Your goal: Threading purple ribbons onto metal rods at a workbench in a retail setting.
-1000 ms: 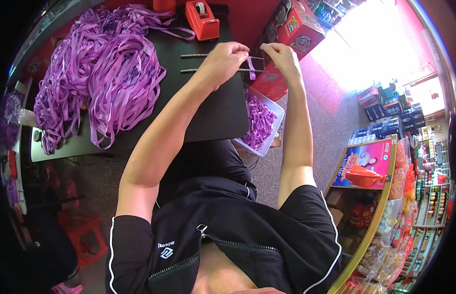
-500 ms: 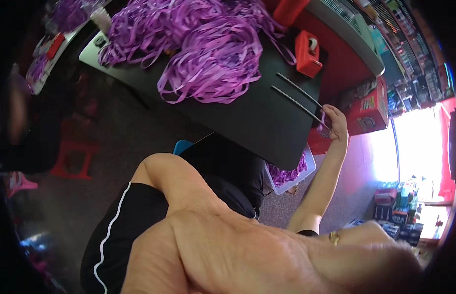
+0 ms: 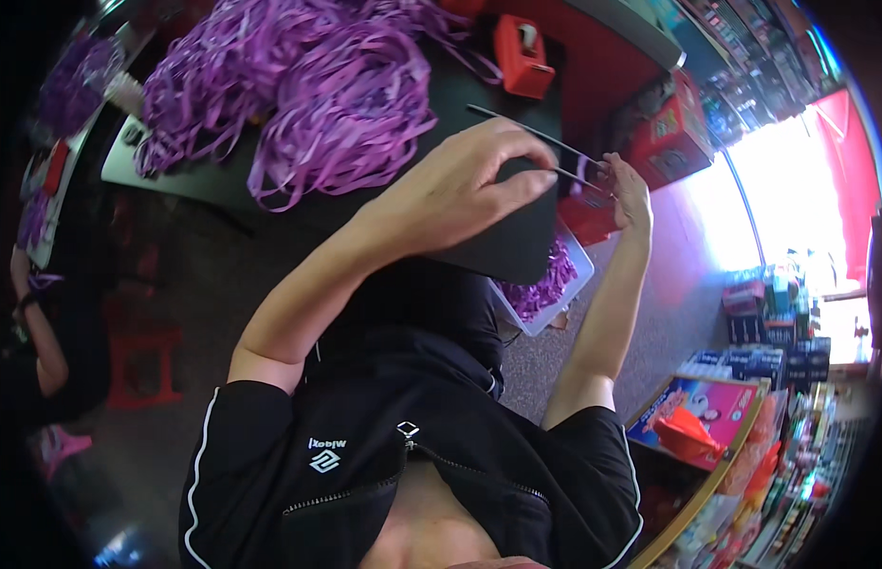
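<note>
Two thin twisted metal rods (image 3: 517, 128) lie side by side across the right part of the black table (image 3: 526, 228). My right hand (image 3: 628, 194) is at their outer ends, fingers bent together; what they pinch is too small to make out. A short bit of purple ribbon (image 3: 581, 171) shows between the rods near those fingertips. My left hand (image 3: 460, 185) is over the table with curved fingers, thumb and fingertips slightly apart, and hides part of the lower rod. Whether it touches that rod I cannot tell. A large heap of purple ribbons (image 3: 346, 123) lies further left.
A red tape dispenser (image 3: 523, 62) stands at the table's back. Below the right edge sits a clear bin (image 3: 581, 270) with purple ribbons. Right of the table is a red box (image 3: 669, 142). A co-worker's arm (image 3: 45, 341) shows at far left, near a red stool (image 3: 145, 365).
My left arm has swung from near the camera out over the table, beside the rods. My right hand has shifted outward along the rods, and more of the upper rod shows. The view has tilted.
</note>
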Demonstrator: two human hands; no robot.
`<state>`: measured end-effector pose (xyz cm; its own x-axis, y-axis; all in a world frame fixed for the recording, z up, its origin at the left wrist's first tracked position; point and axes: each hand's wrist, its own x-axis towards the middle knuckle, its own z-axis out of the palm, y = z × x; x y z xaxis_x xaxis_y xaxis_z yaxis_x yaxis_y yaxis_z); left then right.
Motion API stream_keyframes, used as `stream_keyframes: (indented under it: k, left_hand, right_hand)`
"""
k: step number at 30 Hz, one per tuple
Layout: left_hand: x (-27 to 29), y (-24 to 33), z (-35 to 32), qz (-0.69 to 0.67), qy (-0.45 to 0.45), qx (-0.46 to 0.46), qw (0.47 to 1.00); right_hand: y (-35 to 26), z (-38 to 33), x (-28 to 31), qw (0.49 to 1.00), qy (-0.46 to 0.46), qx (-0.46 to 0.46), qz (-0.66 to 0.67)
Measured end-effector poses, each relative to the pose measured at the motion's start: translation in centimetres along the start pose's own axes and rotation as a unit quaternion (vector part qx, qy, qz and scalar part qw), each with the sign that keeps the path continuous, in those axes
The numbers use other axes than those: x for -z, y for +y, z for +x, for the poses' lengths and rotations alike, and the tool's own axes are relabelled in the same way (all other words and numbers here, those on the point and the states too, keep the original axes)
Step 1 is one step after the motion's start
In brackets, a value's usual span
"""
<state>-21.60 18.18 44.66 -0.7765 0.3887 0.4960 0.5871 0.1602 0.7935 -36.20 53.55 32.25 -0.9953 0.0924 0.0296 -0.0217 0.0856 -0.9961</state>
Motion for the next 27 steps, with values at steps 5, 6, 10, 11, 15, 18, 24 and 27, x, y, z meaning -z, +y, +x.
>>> stream_keyframes:
  k: [5,6,10,11,15,18,24,27]
  left_hand:
    - [-3.7,-7.4,0.7,0.390,-0.008,0.012,0.921]
    - [-4.3,-7.9,0.5,0.435,-0.017,0.030,0.900]
    - [-5.1,-8.7,0.0,0.489,-0.100,0.094,0.861]
    - [-5.1,-8.8,0.0,0.485,-0.110,0.100,0.862]
    - [-5.1,-8.7,-0.1,0.498,-0.128,0.114,0.850]
    - [-5.2,-8.7,-0.2,0.497,-0.125,0.112,0.852]
    - [-5.2,-8.8,-0.2,0.474,-0.124,0.113,0.865]
    - [-4.8,-9.1,-0.4,0.483,-0.116,0.112,0.860]
  right_hand:
    - [-1.7,-3.6,-1.3,0.984,-0.050,-0.146,-0.091]
    - [-2.0,-4.1,-2.3,0.985,-0.069,-0.141,-0.069]
    - [-2.3,-3.9,-2.7,0.980,-0.138,-0.143,-0.019]
    - [-2.0,-3.6,-2.4,0.978,-0.145,-0.147,-0.005]
    - [-1.3,-3.0,-1.5,0.976,-0.148,-0.160,0.016]
    - [-1.3,-2.8,-0.8,0.975,-0.163,-0.149,0.002]
    - [-4.0,-2.5,-0.2,0.979,-0.066,-0.062,-0.182]
    - [-4.9,-2.6,-2.0,0.978,-0.038,0.050,-0.198]
